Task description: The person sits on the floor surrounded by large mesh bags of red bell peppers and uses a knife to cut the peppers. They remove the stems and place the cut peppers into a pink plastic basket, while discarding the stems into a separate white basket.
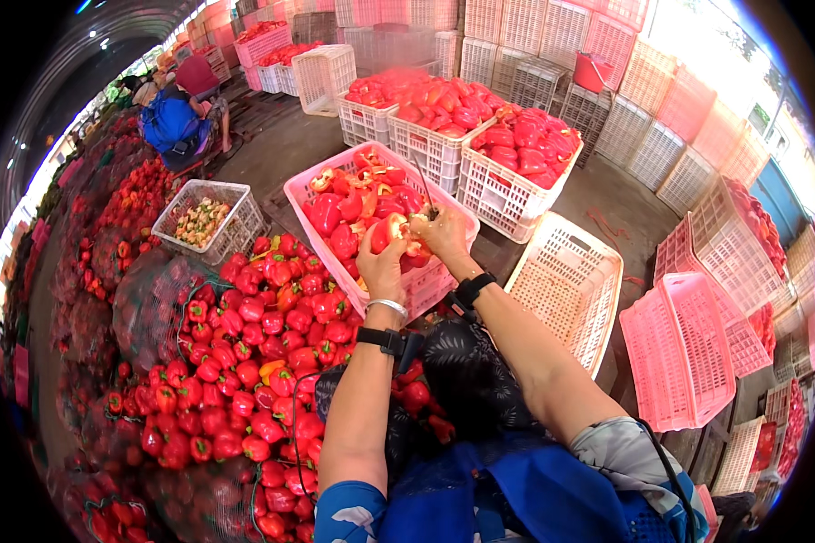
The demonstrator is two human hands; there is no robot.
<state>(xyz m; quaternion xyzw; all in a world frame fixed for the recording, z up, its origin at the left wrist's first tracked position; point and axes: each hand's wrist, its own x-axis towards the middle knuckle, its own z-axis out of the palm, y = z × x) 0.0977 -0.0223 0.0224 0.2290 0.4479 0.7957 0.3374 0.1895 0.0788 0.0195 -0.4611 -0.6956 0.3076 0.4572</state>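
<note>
My left hand [382, 271] grips a cut red bell pepper [382, 234], its pale inside facing right. My right hand [446, 234] is closed around a knife [422, 178] whose thin blade points up and away. The fingertips of that hand meet the pepper's cut side; a pale piece there is partly hidden by them. Both hands are over a pink plastic crate [326, 248], which holds cut red peppers [343, 214], some showing pale insides. To the left, a heap of whole red bell peppers [251, 339] spreads over the floor.
A white crate [238, 234] holds pale pepper scraps. Behind the pink crate stand white crates [509, 210] full of red peppers. An off-white crate [584, 298] and pink crates [679, 360] are at right. Mesh sacks [153, 305] lie left; two people [173, 122] sit farther back.
</note>
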